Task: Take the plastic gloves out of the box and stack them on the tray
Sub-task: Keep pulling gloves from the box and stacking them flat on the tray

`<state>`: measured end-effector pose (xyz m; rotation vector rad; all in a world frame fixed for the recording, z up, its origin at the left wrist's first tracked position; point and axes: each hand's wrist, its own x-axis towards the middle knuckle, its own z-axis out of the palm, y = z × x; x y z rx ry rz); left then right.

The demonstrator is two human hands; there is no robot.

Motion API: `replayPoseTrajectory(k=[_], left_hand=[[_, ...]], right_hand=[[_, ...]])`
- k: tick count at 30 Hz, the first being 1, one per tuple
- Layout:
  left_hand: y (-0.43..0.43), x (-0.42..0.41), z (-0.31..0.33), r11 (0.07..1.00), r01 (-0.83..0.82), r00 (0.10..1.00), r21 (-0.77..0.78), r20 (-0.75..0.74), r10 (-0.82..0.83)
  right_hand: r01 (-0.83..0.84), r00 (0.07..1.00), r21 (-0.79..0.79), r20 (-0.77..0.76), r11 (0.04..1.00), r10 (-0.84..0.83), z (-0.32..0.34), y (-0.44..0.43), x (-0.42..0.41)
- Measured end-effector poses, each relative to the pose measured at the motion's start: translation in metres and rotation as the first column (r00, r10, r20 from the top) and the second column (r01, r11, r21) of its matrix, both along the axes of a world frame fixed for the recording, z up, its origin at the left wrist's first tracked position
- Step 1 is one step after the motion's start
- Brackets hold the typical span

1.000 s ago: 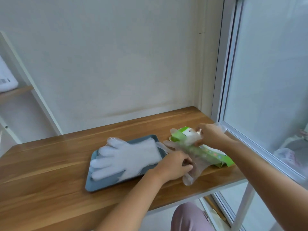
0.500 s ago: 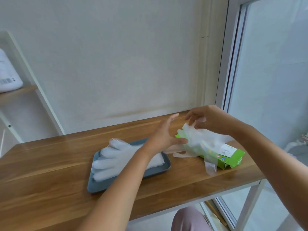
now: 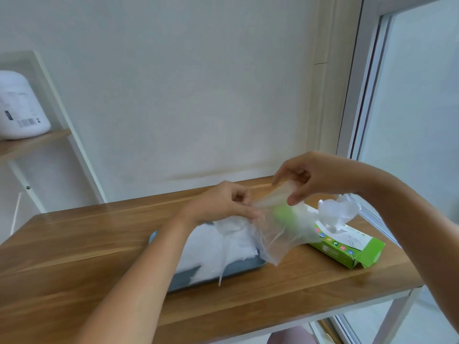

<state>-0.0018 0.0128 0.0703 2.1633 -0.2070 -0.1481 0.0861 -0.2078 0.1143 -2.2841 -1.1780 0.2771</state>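
Glove [image 3: 278, 234] pinched by left hand [image 3: 223, 204] and right hand [image 3: 315, 177], above tray [image 3: 181, 279] edge mid-frame; transfer step. Next: lay flat on stack [image 3: 218, 244] (flimsy film).

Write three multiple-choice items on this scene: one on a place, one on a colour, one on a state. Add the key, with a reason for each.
1. Where is the green box?
A. On the table, right of the tray.
B. On the tray.
C. Under the tray.

2. What colour is the tray?
A. Red.
B. Blue-grey.
C. Yellow.

3. How is the clear glove held?
A. It lies flat on the tray, untouched.
B. The left hand and the right hand pinch it in the air.
C. It sits wholly inside the box.

Key:
1 A: the box lies on the wood beside the tray's right end.
2 B: the tray's bare rim shows blue-grey.
3 B: both hands pinch the glove's top edge and it hangs free below them.
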Motion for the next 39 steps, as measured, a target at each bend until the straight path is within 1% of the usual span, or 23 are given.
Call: replayPoseTrajectory(k=[1,2,3,5,6,8,9,12,13,16,19,21,23,26,31,32,33,34,35,36,37,38,39], left_hand=[[0.007,-0.005,0.002,1.0,-0.014,1.0,-0.018,0.004,0.014],[0.017,-0.01,0.004,0.999,-0.039,0.999,-0.029,0.006,0.039],[0.027,-0.015,0.006,0.997,-0.066,0.998,-0.041,-0.001,0.066],[0.049,-0.023,0.007,0.993,-0.115,0.993,-0.039,-0.027,0.114],[0.06,-0.028,0.008,0.991,-0.134,0.99,-0.02,-0.037,0.133],[0.083,-0.035,0.004,0.982,-0.191,0.98,-0.002,-0.062,0.19],[0.092,-0.037,0.002,0.972,-0.234,0.97,-0.021,-0.076,0.232],[0.114,-0.044,-0.003,0.937,-0.338,0.938,-0.093,-0.119,0.327],[0.121,-0.047,-0.002,0.931,-0.355,0.931,-0.079,-0.123,0.345],[0.142,-0.046,0.005,0.921,-0.385,0.913,0.055,-0.121,0.389],[0.159,-0.039,0.006,0.891,-0.441,0.878,0.103,-0.156,0.453],[0.164,-0.032,-0.001,0.89,-0.435,0.866,0.135,-0.209,0.455],[0.167,-0.024,-0.011,0.893,-0.412,0.857,0.181,-0.257,0.447],[0.172,-0.011,-0.031,0.876,-0.387,0.846,0.287,-0.268,0.461],[0.173,0.007,-0.057,0.824,-0.409,0.804,0.392,-0.273,0.529],[0.171,0.008,-0.058,0.79,-0.451,0.787,0.416,-0.232,0.572],[0.169,0.009,-0.058,0.727,-0.518,0.758,0.451,-0.153,0.634],[0.165,0.01,-0.057,0.64,-0.602,0.713,0.477,-0.038,0.7],[0.158,0.009,-0.057,0.552,-0.692,0.661,0.466,0.1,0.744],[0.147,0.006,-0.056,0.508,-0.757,0.627,0.411,0.238,0.741],[0.136,0.004,-0.058,0.521,-0.785,0.617,0.337,0.347,0.706],[0.124,0.001,-0.06,0.575,-0.771,0.634,0.272,0.41,0.656],[0.111,-0.002,-0.065,0.643,-0.73,0.672,0.232,0.42,0.611]], right_hand=[[0.024,1.0,0.0,-0.014,1.0,-0.024,-0.006,0.005,0.001],[0.037,0.996,0.021,-0.077,0.999,-0.035,-0.012,0.012,0.0],[0.04,0.982,0.078,-0.186,0.996,-0.025,-0.02,0.02,0.001],[0.025,0.91,0.254,-0.407,0.967,0.083,-0.037,0.035,0.003],[0.026,0.872,0.329,-0.47,0.944,0.139,-0.043,0.044,0.002],[0.071,0.831,0.448,-0.521,0.891,0.196,-0.05,0.061,-0.005],[0.118,0.82,0.493,-0.538,0.862,0.195,-0.053,0.068,-0.01],[0.261,0.78,0.512,-0.612,0.818,0.134,-0.066,0.09,-0.018],[0.296,0.75,0.496,-0.65,0.816,0.124,-0.072,0.098,-0.019],[0.386,0.67,0.464,-0.735,0.798,0.103,-0.088,0.115,-0.02],[0.46,0.64,0.444,-0.766,0.769,0.059,-0.101,0.126,-0.019],[0.476,0.646,0.416,-0.763,0.775,0.012,-0.109,0.13,-0.015],[0.462,0.697,0.377,-0.714,0.803,-0.066,-0.118,0.131,-0.009],[0.439,0.772,0.305,-0.61,0.845,-0.181,-0.131,0.133,0.001],[0.434,0.824,0.217,-0.487,0.874,-0.289,-0.146,0.132,0.008],[0.437,0.829,0.209,-0.471,0.875,-0.301,-0.148,0.132,0.008],[0.437,0.835,0.205,-0.455,0.876,-0.31,-0.15,0.133,0.009],[0.435,0.839,0.199,-0.445,0.878,-0.315,-0.151,0.133,0.01],[0.433,0.842,0.193,-0.435,0.881,-0.319,-0.152,0.133,0.011],[0.431,0.844,0.188,-0.429,0.882,-0.321,-0.152,0.133,0.012],[0.431,0.846,0.188,-0.426,0.883,-0.322,-0.153,0.134,0.013],[0.432,0.844,0.189,-0.429,0.882,-0.321,-0.154,0.134,0.013],[0.437,0.84,0.192,-0.436,0.879,-0.322,-0.155,0.134,0.014]])
